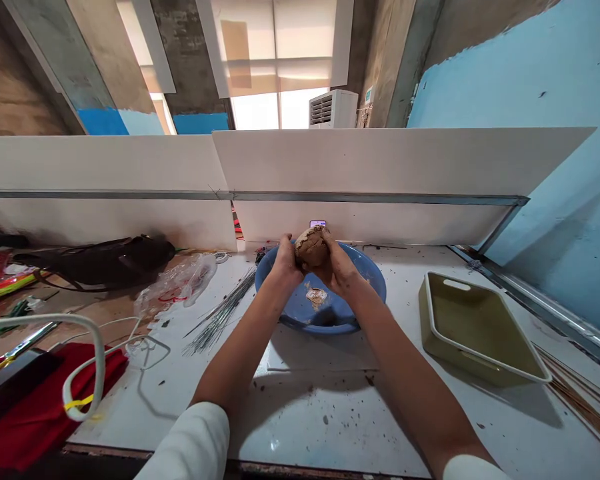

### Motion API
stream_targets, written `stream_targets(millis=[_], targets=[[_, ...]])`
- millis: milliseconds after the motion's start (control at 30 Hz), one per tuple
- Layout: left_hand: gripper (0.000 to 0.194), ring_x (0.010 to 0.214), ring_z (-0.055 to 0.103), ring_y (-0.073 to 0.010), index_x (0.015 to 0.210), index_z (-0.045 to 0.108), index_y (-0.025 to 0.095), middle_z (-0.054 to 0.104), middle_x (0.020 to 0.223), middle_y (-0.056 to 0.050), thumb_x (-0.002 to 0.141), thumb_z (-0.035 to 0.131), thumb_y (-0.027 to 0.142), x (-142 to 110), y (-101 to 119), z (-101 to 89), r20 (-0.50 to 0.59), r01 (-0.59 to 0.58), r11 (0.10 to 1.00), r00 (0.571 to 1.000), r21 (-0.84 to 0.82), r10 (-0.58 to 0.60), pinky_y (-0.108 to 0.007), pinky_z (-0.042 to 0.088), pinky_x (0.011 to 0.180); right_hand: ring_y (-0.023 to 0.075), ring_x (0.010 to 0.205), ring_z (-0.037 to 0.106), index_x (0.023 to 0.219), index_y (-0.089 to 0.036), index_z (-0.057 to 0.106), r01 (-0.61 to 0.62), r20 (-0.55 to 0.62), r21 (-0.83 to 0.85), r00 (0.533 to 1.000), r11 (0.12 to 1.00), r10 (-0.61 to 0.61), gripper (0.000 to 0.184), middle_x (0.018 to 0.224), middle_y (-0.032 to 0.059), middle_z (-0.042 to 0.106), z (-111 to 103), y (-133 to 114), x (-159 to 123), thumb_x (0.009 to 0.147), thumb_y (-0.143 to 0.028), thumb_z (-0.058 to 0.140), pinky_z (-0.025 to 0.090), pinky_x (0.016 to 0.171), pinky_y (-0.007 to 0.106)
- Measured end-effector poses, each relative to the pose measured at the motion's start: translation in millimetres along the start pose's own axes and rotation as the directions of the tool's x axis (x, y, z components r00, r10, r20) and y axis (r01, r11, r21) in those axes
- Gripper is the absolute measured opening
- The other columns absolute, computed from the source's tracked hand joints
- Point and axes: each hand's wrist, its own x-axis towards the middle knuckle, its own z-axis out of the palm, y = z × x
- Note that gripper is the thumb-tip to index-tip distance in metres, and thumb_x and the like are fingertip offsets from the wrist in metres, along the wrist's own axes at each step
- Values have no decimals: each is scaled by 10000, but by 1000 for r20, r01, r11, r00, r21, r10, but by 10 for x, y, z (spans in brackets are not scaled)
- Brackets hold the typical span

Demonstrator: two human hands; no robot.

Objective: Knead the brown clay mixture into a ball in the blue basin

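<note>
A brown, cracked lump that looks like clay (312, 248) is held up between my two hands, above the far part of a blue basin (375, 273). My left hand (286, 261) grips its left side and my right hand (341, 265) its right side, with the fingers curled around it. Pale, crumbly bits (317, 295) lie on the basin's bottom. Part of the basin is hidden behind my hands and forearms.
An olive-green plastic bin (485, 327) stands to the right, beside thin brown sticks (580, 393). Left of the basin lie a bundle of thin wires (225, 310), a clear plastic bag (185, 283), a dark bag (100, 261) and a white cable (100, 360). A white partition (380, 160) closes the table's back.
</note>
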Motion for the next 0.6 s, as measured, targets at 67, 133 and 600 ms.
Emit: stream_targets(millis=[67, 133, 600], targets=[[382, 445, 566, -157, 905, 654, 216, 629, 589, 4, 1145, 385, 343, -11, -11, 41, -58, -34, 999, 998, -25, 32, -224, 379, 392, 199, 868, 818, 1231, -240, 665, -2, -38, -14, 999, 1000, 1, 266, 1010, 40, 839, -3, 22, 5, 1192, -464, 527, 667, 610, 255], [406, 531, 665, -162, 867, 638, 225, 660, 614, -2, 1155, 363, 308, -24, -31, 83, -93, -59, 996, 994, -60, 53, -213, 479, 463, 202, 876, 822, 1258, -244, 649, -5, -67, -21, 998, 1000, 4, 264, 1023, 41, 842, -21, 46, 12, 1175, -485, 579, 702, 660, 285], [310, 891, 853, -281, 1009, 766, 198, 769, 743, -74, 1067, 469, 264, 145, -130, 58, -103, -62, 983, 994, -175, 44, -363, 718, 830, 278, 1164, 812, 1283, -258, 601, 51, -152, -293, 983, 955, -99, 436, 1306, 107, 821, -138, 132, 56, 1091, -638, 695, 727, 904, 460]])
